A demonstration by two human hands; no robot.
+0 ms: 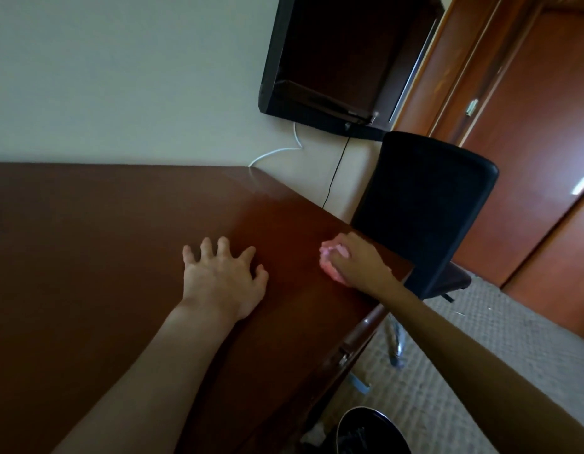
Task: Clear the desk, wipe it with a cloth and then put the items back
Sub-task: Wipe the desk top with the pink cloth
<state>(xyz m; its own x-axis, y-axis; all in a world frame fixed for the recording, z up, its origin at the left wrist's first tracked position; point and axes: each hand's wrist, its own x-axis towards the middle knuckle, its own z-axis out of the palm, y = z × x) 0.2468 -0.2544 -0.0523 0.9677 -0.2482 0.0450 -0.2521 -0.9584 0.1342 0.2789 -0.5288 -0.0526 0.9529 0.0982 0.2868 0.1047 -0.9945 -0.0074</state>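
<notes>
- The left hand [223, 280] lies on the dark brown wooden surface [87, 250]. Its fingers [207, 249] are spread apart and a little bent, with the tips touching the wood. They hold nothing.
- The right hand [357, 265] is near the right edge of the surface, just beside the left hand's thumb but not touching it.
- The right hand's fingers are curled tight around a small pink cloth [329, 260], bunched up into a ball. The cloth pokes out past the fingers on the side facing the left hand. It is pressed down on the wood.
- Beyond the right fingers, past the edge of the surface, stands a black padded chair [424, 204].
- Far beyond the fingers of both hands, a flat black TV [343, 57] hangs on the pale wall [120, 77]. A thin white cable [277, 152] and a thin black cable [336, 175] run down from it.
- Under the right arm, down on the pale carpet floor [480, 348], sits a round black bin [372, 434].
- A brown wooden door [539, 126] is behind the chair.
</notes>
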